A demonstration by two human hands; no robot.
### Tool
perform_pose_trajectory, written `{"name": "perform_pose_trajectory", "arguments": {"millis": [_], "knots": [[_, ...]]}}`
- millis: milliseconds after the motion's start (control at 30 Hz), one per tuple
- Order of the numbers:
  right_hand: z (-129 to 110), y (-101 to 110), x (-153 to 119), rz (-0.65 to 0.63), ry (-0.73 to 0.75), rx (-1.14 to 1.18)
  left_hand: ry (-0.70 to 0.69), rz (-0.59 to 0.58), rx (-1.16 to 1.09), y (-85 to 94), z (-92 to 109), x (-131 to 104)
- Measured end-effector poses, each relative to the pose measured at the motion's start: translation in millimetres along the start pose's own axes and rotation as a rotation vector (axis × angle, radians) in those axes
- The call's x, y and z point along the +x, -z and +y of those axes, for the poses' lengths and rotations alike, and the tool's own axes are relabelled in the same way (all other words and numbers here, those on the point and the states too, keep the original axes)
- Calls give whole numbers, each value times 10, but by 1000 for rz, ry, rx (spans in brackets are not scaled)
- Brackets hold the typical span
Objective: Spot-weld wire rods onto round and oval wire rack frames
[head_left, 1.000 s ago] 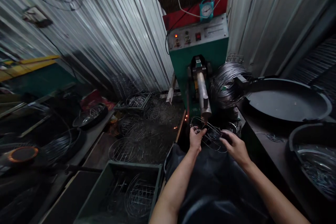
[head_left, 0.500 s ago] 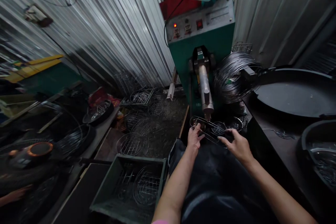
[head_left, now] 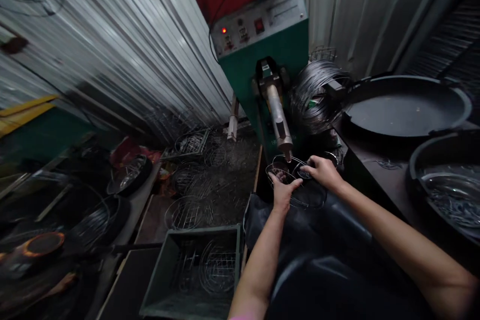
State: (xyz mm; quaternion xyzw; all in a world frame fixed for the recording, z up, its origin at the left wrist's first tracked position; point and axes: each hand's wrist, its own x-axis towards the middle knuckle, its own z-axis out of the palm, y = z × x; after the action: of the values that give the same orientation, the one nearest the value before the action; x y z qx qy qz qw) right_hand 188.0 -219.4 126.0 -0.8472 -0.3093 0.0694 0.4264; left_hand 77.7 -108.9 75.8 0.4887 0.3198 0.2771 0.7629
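Both hands hold a round wire frame (head_left: pixel 315 206) made of thin bent metal wire, below the tip of a welding machine's metal arm (head_left: pixel 279 117). My left hand (head_left: pixel 283 192) grips its left side, with the thumb reaching across toward the middle. On the right side, my right hand (head_left: pixel 323 172) pinches the wire between thumb and fingers. Just under the arm's tip, part of the frame's upper loop shows. Small round wire pieces lie in the dark space behind my hands, partly hidden by them. A dark apron (head_left: pixel 318 255) covers my lap.
The green machine (head_left: pixel 243 77) stands ahead, with a coil of wire (head_left: pixel 318 95) beside it. At right are a large black pan (head_left: pixel 405 110) and a tub of metal pieces (head_left: pixel 414 170). A green crate (head_left: pixel 157 270) holds wire grids. Another person's hand (head_left: pixel 62 285) shows at lower left.
The wire frame has turned from a narrow edge-on view to a more open loop. My right hand has moved up and nearer the left hand. The camera view has shifted right.
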Motion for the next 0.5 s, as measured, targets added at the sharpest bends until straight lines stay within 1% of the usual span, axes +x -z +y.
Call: {"name": "perform_pose_trajectory", "arguments": {"millis": [100, 167, 233, 333, 400, 433, 500], "knots": [[-36, 169, 21, -190, 19, 130, 2, -57, 14, -27, -27, 7], [-3, 234, -27, -252, 13, 164, -37, -82, -5, -41, -34, 10], [47, 220, -112, -225, -19, 142, -95, -51, -17, -56, -42, 0], [95, 83, -260, -98, -67, 145, -149, 8, -8, -70, -62, -26], [98, -9, -339, -21, -70, 177, -156, 14, 18, -65, -74, -32], [95, -37, -365, -4, -69, 203, -156, 9, 29, -57, -78, -29], [96, -45, -387, -22, -70, 275, -156, -2, 25, -34, -85, -11]]}}
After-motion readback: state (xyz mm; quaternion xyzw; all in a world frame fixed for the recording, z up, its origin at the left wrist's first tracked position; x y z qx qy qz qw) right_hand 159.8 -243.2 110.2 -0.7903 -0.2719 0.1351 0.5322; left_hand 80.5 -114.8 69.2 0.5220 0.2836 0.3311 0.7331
